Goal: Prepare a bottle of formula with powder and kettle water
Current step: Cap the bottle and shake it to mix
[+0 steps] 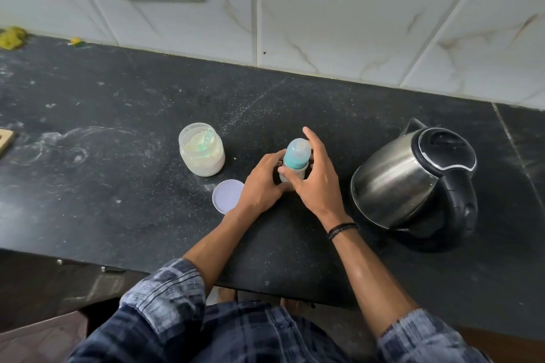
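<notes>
Left hand [262, 183] grips bottle [298, 153] low, upright on counter [118, 156]. Right hand [318, 180] pinches teal collar [295, 163]. Twist level, keep base pinned. Powder jar [202, 150] left of left hand, kettle [413, 180] right of right hand.

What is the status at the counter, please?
Left hand grips bottle low, right hand wraps its teal collar. Bottle upright on counter, cap on. Powder jar open, scoop inside; kettle right, lid shut. Nothing blocks the hands.
</notes>
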Available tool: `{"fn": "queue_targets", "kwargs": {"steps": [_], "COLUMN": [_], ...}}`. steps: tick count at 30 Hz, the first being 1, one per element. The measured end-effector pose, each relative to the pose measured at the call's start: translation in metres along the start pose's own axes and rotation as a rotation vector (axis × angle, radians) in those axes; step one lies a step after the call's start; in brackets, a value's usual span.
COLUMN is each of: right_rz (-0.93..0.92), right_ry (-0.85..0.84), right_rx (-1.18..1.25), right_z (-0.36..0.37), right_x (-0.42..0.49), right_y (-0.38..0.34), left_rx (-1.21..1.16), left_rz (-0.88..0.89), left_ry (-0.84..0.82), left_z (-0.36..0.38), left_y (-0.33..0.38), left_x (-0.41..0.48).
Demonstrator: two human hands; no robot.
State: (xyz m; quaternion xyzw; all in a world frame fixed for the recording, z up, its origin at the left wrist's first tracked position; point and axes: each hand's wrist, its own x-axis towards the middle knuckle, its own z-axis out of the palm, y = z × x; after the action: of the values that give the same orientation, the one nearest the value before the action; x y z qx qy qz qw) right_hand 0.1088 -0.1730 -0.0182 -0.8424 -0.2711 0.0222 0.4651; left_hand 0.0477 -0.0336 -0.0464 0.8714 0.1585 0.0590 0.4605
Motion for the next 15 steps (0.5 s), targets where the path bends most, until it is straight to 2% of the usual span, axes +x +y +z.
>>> {"fn": "queue_targets", "kwargs": {"steps": [6,10,15], "right_rz": [-0.009,0.001,-0.051], "right_ry": [-0.043,-0.005,0.048], "right_rx": [-0.023,-0.06,-0.044], "right_z": [0.011,0.017,0.009], "right_x": [-0.012,-0.012,-0.009], "right_y": [0.009,0.014,0.007], "left_rx": [0.151,0.252,0.308], "left_rz": [0.031,0.123,0.203], "left_ry": [0.13,0.253,0.307], "left_z": [-0.001,-0.004,-0.016], "left_y": [-0.018,-0.026,-0.035], "left_x": [-0.02,-0.043,-0.054]}}
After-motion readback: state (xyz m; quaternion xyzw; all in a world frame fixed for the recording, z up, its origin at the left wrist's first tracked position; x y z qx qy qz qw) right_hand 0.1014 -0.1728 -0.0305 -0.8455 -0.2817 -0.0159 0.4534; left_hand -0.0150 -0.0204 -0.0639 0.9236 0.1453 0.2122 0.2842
